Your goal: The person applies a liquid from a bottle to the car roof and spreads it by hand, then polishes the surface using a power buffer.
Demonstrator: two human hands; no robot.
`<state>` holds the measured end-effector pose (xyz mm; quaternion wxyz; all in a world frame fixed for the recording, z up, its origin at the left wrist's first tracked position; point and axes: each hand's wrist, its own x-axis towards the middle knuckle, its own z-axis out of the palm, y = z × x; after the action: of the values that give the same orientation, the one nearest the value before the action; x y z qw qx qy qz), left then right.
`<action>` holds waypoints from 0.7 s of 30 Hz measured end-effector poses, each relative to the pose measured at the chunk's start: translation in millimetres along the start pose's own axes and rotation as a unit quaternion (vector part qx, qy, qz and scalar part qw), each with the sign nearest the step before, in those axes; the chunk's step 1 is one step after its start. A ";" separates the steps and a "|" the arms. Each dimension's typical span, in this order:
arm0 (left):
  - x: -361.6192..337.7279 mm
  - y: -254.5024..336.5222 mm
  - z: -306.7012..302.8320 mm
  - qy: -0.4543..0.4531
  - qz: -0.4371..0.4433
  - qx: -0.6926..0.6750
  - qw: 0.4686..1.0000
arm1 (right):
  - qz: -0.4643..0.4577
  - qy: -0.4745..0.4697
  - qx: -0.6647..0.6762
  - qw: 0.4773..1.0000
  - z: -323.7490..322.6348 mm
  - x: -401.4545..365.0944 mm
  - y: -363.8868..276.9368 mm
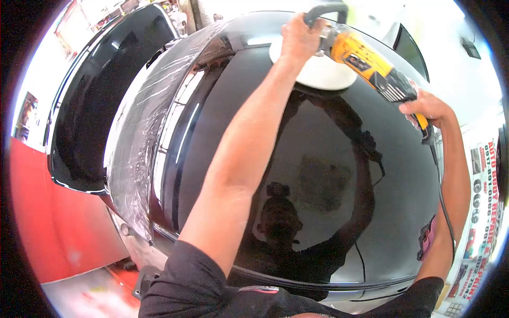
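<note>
A yellow and black electric polisher [366, 61] lies over the far part of a glossy black car panel [228, 143]. Its round white pad [327, 74] appears to rest on the panel. My left hand [302, 40] is closed at the black front handle [326, 10], beside the grey metal head. The rear grip is wrapped by my right hand [430, 108], and a black cord [444, 206] runs from it down along my right forearm. My arms and the polisher are mirrored in the black surface.
Clear plastic film [140, 122] covers the car's left part. Farther left stands a separate black panel [106, 100] above a red surface [69, 212]. A pink cloth [426, 238] lies at the panel's right edge. A printed banner [480, 212] hangs at the right.
</note>
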<state>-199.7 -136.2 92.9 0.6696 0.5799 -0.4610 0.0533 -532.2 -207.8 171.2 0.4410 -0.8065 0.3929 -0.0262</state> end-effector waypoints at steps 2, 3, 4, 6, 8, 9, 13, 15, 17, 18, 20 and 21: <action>8.5 5.2 -22.6 -0.011 -0.014 -0.014 1.000 | -0.034 -0.016 -0.004 0.999 4.9 9.4 -8.6; 8.7 23.8 -41.7 -0.020 -0.052 -0.010 0.998 | -0.051 -0.018 -0.033 0.998 11.6 8.5 -23.9; 2.7 44.4 -61.5 -0.026 -0.097 -0.001 0.995 | -0.071 -0.039 -0.047 0.996 10.7 6.6 -35.0; 7.2 18.0 -81.8 0.062 0.041 0.089 0.993 | -0.100 -0.053 -0.078 0.991 17.8 -1.0 -53.2; 5.9 10.6 -95.9 0.096 0.098 0.078 0.987 | -0.098 -0.039 -0.162 0.981 21.4 -17.5 -61.7; 14.2 -9.5 -116.1 0.100 0.107 0.075 0.986 | -0.078 -0.019 -0.188 0.979 36.6 4.6 -77.7; 34.3 -35.6 -153.0 0.079 -0.055 0.087 0.992 | 0.057 -0.065 -0.117 0.989 72.9 81.9 -125.4; 70.2 -68.9 -156.7 0.089 -0.057 0.111 0.988 | 0.018 -0.084 -0.099 0.991 68.9 140.0 -139.7; 81.4 -81.6 -150.0 0.081 -0.039 0.103 0.991 | 0.014 -0.092 -0.077 0.993 70.4 163.0 -142.9; 91.8 -93.6 -138.4 0.077 -0.032 0.099 0.992 | 0.017 -0.091 -0.075 0.993 64.8 179.1 -137.3; 131.1 -137.9 -102.8 0.103 0.046 0.145 0.983 | 0.005 -0.083 -0.052 0.995 41.1 186.6 -118.1; 137.4 -140.1 -81.0 0.099 0.088 0.160 0.978 | -0.021 -0.059 -0.095 0.994 25.2 188.7 -95.9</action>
<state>8.5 -178.0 92.3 0.6028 0.6288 -0.4271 0.2426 -333.6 -285.3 168.6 0.3842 -0.8529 0.3501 0.0492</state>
